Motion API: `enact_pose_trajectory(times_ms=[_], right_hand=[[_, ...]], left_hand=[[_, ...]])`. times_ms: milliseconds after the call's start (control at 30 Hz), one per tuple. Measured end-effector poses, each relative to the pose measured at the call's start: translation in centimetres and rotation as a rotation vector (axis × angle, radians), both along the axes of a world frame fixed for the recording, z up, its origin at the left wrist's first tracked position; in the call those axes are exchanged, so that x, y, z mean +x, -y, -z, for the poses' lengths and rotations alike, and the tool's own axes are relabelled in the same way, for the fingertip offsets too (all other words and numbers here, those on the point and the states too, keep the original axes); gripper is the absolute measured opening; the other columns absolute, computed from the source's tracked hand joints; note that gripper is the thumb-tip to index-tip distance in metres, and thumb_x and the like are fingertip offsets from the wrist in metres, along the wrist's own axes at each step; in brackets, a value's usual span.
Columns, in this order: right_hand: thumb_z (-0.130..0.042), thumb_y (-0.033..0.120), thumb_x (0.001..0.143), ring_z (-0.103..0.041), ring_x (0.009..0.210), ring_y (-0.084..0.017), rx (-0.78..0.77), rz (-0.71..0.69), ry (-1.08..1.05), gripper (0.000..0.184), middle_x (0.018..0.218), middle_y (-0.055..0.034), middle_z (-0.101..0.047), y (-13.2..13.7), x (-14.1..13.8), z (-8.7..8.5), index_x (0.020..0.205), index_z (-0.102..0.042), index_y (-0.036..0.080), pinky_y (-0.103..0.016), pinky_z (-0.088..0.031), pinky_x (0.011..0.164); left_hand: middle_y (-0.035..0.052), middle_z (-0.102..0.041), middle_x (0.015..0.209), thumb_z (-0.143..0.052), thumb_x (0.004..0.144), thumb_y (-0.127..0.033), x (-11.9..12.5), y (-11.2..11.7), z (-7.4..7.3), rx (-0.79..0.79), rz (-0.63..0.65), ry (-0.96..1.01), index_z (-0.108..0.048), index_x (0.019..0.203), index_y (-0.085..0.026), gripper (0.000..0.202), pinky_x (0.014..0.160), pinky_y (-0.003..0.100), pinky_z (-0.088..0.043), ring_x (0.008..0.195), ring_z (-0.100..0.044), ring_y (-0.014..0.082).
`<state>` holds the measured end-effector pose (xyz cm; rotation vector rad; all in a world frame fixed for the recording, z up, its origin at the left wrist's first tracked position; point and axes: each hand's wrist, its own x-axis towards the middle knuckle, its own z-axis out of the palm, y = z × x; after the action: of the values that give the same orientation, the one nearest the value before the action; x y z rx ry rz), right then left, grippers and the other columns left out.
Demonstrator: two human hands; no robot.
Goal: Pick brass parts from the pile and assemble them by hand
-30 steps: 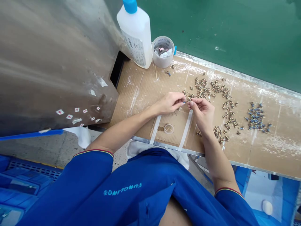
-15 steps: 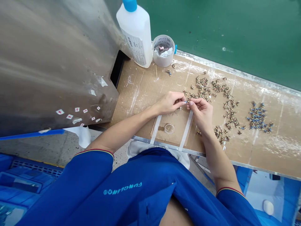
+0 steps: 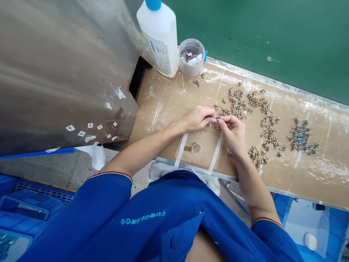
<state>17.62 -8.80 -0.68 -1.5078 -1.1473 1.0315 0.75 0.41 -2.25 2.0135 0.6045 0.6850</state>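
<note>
My left hand (image 3: 202,118) and my right hand (image 3: 233,131) meet fingertip to fingertip over the cardboard-covered bench (image 3: 163,109). Pinched between them is a small part with a blue section (image 3: 216,118), mostly hidden by the fingers. Both hands are closed on it. Just beyond them lies a loose pile of small brass-coloured metal parts (image 3: 236,102), and more of these are scattered to the right. Farther right sits a cluster of similar parts with blue sections (image 3: 300,135). A small round clear dish (image 3: 196,148) stands near the bench's front edge.
A white bottle with a blue cap (image 3: 160,40) stands at the back left, beside a tape roll (image 3: 191,68) holding scraps. A thin stick (image 3: 182,82) lies before it. A metal panel (image 3: 68,72) rises on the left; a green surface (image 3: 259,36) lies beyond the bench.
The camera view has shifted slightly. My right hand has turned a little and moved marginally left, while both hands keep their pinch on the small part.
</note>
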Motion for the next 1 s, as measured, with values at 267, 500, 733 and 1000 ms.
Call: enact_pose_trajectory(times_ms=[267, 500, 733, 1000], right_hand=[[-0.078, 0.065, 0.083, -0.060, 0.062, -0.015, -0.005, -0.106, 0.064, 0.044, 0.071, 0.0004, -0.064, -0.1, 0.4, 0.1, 0.081, -0.063, 0.024, -0.032, -0.054, 0.060], [-0.073, 0.050, 0.088, -0.056, 0.062, -0.015, -0.003, -0.062, 0.108, 0.030, 0.069, 0.0009, -0.062, 0.1, -0.5, 0.6, 0.080, -0.060, 0.024, -0.029, -0.047, 0.058], [-0.077, 0.067, 0.082, -0.061, 0.063, -0.015, -0.019, -0.006, -0.049, 0.045, 0.070, 0.0009, -0.066, -0.1, -0.7, 0.6, 0.082, -0.063, 0.024, -0.031, -0.052, 0.060], [-0.083, 0.068, 0.076, -0.072, 0.073, -0.017, -0.071, 0.007, -0.212, 0.050, 0.074, 0.0002, -0.072, -0.4, -0.1, 0.6, 0.088, -0.066, 0.024, -0.035, -0.063, 0.071]], left_hand=[[0.0030, -0.063, 0.071, -0.056, 0.089, -0.021, -0.2, -0.2, 0.1, 0.058, 0.076, -0.102, -0.060, 0.073, -0.017, 0.017, 0.066, 0.028, -0.037, 0.067, -0.054, 0.0162], [0.0033, -0.060, 0.068, -0.056, 0.085, -0.020, 0.0, 0.0, 0.1, 0.054, 0.043, -0.170, -0.058, 0.069, -0.017, 0.016, 0.064, 0.029, -0.033, 0.064, -0.051, 0.0163], [0.0012, -0.059, 0.068, -0.058, 0.092, -0.025, -0.2, 0.0, -0.4, -0.014, 0.025, -0.075, -0.059, 0.073, -0.017, 0.021, 0.066, 0.027, -0.038, 0.063, -0.050, 0.0139], [0.0017, -0.062, 0.071, -0.060, 0.096, -0.030, -0.4, -0.3, -0.9, -0.036, 0.006, -0.042, -0.067, 0.079, -0.015, 0.024, 0.068, 0.025, -0.041, 0.066, -0.053, 0.0126]])
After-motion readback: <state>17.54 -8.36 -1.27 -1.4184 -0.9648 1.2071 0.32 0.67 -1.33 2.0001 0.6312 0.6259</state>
